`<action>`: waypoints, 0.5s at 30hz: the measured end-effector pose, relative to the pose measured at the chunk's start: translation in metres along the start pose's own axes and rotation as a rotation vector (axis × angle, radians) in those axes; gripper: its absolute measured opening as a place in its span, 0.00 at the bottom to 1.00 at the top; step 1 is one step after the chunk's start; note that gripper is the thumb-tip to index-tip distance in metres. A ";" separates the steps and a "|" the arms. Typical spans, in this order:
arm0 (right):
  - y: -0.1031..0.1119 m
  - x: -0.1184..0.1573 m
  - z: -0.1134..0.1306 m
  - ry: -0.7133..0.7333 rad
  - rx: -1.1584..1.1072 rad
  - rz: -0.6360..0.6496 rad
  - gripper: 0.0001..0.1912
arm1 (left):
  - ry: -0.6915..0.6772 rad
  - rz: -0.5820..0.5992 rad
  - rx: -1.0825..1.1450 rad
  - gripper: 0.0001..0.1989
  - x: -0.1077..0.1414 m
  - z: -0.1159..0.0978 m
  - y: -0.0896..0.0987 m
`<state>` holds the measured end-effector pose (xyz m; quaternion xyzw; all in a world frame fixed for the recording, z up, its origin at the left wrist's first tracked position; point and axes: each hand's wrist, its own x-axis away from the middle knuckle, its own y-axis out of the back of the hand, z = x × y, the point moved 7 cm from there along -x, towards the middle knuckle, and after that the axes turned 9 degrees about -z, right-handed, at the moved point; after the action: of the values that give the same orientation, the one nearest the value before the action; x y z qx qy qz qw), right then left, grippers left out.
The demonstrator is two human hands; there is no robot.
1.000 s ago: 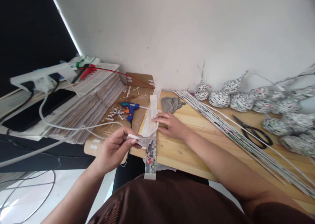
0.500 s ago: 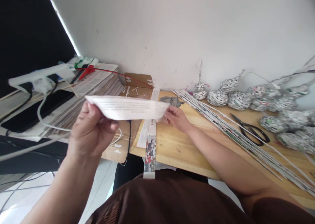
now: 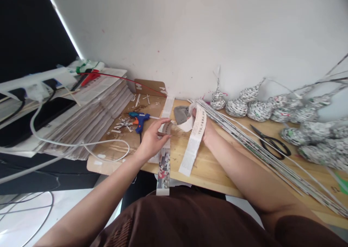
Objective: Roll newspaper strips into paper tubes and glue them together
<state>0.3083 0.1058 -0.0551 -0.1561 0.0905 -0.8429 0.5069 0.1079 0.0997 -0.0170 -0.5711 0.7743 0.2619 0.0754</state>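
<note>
Nearest, a flat newspaper strip point(image 3: 163, 171) overhangs the wooden bench point(image 3: 214, 174). Above it, the left hand point(image 3: 152, 140) has its fingers parted. The right hand point(image 3: 207, 131) grips a curled newspaper strip point(image 3: 190, 153), its tail hanging. Beyond are a blue glue gun point(image 3: 141, 121) left and a grey cloth point(image 3: 180, 114).

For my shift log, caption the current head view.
Right hand holding a curled printed paper strip; left hand, fingers parted, over a flat strip.

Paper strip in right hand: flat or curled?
Curled: the paper strip bends in a loop at the right hand, one end slanting down.
</note>
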 end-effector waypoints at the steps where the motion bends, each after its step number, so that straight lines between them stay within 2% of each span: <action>1: 0.001 0.001 -0.004 -0.079 -0.050 -0.028 0.13 | -0.043 0.013 0.002 0.25 -0.002 -0.007 -0.004; 4: -0.002 0.008 -0.003 -0.153 -0.076 -0.017 0.10 | -0.126 0.034 0.006 0.31 -0.009 -0.023 -0.016; 6: -0.004 0.012 -0.002 -0.173 -0.099 0.018 0.09 | -0.125 0.033 0.005 0.30 -0.015 -0.024 -0.022; 10: -0.006 0.013 -0.002 -0.194 -0.156 0.052 0.10 | 0.006 0.027 0.026 0.14 -0.022 -0.004 -0.027; 13: -0.005 0.007 0.001 -0.153 -0.165 0.055 0.12 | 0.080 0.001 0.048 0.12 -0.022 0.009 -0.023; 15: -0.004 0.002 0.007 -0.045 -0.098 0.087 0.14 | 0.128 -0.008 0.064 0.12 -0.021 0.015 -0.019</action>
<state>0.3070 0.1055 -0.0466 -0.1954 0.1269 -0.8110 0.5367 0.1298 0.1206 -0.0268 -0.5871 0.7832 0.1998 0.0451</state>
